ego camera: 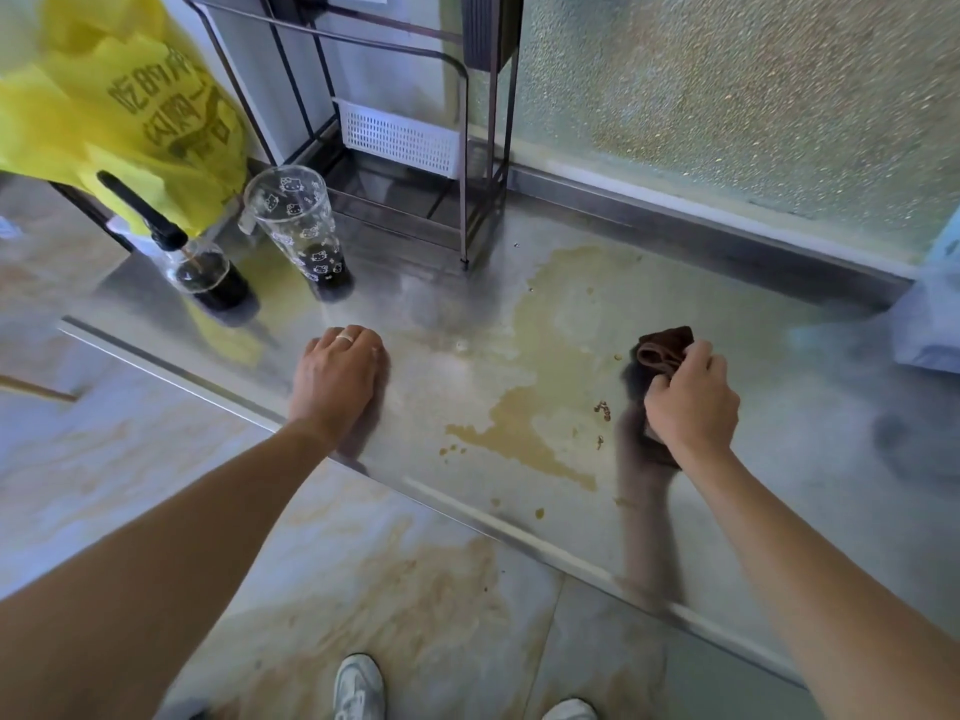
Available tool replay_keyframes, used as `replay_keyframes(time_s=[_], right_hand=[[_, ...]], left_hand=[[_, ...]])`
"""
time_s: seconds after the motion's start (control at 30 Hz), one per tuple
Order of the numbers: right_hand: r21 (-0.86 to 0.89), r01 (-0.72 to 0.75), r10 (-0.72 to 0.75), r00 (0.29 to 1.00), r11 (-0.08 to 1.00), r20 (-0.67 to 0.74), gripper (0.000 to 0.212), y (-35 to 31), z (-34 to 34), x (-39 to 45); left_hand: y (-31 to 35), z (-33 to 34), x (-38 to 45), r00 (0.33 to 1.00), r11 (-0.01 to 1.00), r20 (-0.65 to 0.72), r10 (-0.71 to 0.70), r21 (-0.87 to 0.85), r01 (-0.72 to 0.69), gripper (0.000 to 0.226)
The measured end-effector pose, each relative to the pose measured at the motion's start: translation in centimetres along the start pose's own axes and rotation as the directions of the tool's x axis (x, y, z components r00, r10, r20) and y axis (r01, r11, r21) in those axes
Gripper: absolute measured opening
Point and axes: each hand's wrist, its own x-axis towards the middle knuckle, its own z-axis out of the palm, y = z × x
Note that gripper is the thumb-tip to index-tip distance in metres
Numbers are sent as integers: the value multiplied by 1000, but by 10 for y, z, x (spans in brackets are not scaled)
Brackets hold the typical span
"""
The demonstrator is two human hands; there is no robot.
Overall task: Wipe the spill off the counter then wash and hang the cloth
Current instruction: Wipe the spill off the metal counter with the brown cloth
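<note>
A yellowish-brown spill (524, 407) spreads over the middle of the steel counter (779, 459), with small crumbs beside it. My right hand (691, 402) grips a bunched dark brown cloth (662, 348) on the counter just right of the spill. My left hand (340, 376) rests palm-down on the counter near its front edge, left of the spill, with a ring on one finger.
A clear patterned cup (304, 231) and a glass bottle with a black spout (208, 272), both holding dark liquid, stand at the back left. Behind them are a yellow plastic bag (119, 106) and a metal rack (415, 163) with a white basket. A pale bag (930, 314) lies at far right.
</note>
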Motion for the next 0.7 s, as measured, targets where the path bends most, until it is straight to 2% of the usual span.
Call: replay_keyframes(time_s=[0.1,0.37,0.5,0.6,0.7], right_hand=[[21,52,-52,999,998,-1,31,-20,9,-5],[42,274,-274,962,961,-9,27,-79,38,-44],[105,424,-433,897,900,88,27,-98,43,-56],[265,385,-436,882,884,176,23,-88,32,-34],[272,407,-433,901,872,39,23,-58,10,-2]], left_hand=[[-2,7,2,999,999,-33,0,37,1,18],[-6,23,-5,996,999,-87,13,31,-11,13],[-2,18,-7,996,1000,-86,9,20,-8,20],[-2,17,-8,995,1000,-98,9,8,-8,19],[-3,18,-7,995,1000,-102,-1,-4,0,17]])
